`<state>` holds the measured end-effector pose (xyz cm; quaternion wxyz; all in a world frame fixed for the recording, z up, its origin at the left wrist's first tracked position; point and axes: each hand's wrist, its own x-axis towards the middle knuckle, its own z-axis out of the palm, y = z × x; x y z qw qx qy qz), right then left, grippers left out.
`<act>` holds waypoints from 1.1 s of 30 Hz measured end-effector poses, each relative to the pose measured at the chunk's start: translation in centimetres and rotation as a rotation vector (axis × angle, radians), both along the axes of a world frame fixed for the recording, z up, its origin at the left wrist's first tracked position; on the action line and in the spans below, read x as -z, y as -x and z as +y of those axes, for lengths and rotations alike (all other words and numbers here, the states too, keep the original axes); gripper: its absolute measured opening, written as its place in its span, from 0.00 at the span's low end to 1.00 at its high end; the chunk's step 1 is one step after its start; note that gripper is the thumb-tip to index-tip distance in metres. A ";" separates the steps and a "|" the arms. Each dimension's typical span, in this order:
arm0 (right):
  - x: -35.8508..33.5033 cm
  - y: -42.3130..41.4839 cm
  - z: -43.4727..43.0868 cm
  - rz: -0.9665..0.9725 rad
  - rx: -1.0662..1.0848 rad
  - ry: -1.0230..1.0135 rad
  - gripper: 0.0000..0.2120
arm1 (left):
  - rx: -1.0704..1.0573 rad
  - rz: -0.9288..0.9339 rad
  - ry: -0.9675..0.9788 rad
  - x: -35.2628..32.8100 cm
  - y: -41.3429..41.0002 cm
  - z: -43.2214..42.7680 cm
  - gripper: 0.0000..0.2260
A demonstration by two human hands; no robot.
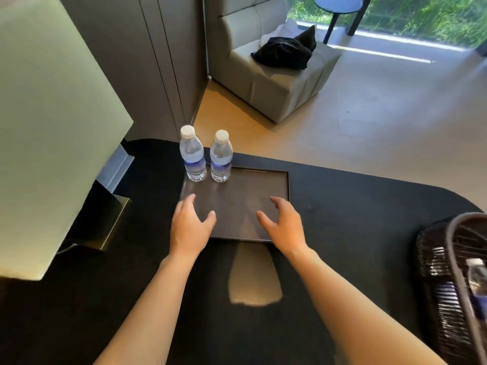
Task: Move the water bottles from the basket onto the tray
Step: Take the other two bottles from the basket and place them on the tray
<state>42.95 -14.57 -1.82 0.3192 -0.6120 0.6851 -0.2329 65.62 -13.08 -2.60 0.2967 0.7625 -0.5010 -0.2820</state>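
Observation:
Two clear water bottles with white caps and blue labels stand upright side by side at the far left corner of the dark rectangular tray: the left bottle and the right bottle. My left hand hovers over the tray's near left part, fingers apart, holding nothing. My right hand hovers over the near right part, also empty with fingers spread. A dark wicker basket sits at the right edge of the view, with another bottle lying inside it.
The tray rests on a black table with a rounded far right corner. A large lamp shade fills the left, its brass base on the table. Beyond the table are a grey armchair and wooden floor.

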 end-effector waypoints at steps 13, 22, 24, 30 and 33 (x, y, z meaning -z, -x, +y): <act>-5.1 23.7 23.5 0.279 0.121 -0.099 0.23 | 0.464 -0.143 -0.070 -5.1 26.1 19.2 0.17; -8.4 40.2 32.1 0.303 0.324 -0.109 0.18 | 0.686 -0.268 0.000 -8.9 43.0 24.4 0.16; -8.7 42.6 32.4 0.282 0.359 -0.112 0.17 | 0.719 -0.280 -0.005 -9.4 45.7 24.1 0.16; -8.0 48.3 30.2 0.252 0.404 -0.116 0.10 | 0.809 -0.313 -0.005 -9.0 52.8 20.9 0.11; -7.2 50.7 27.8 0.293 0.396 -0.159 0.10 | 0.825 -0.327 -0.040 -7.8 56.1 18.1 0.11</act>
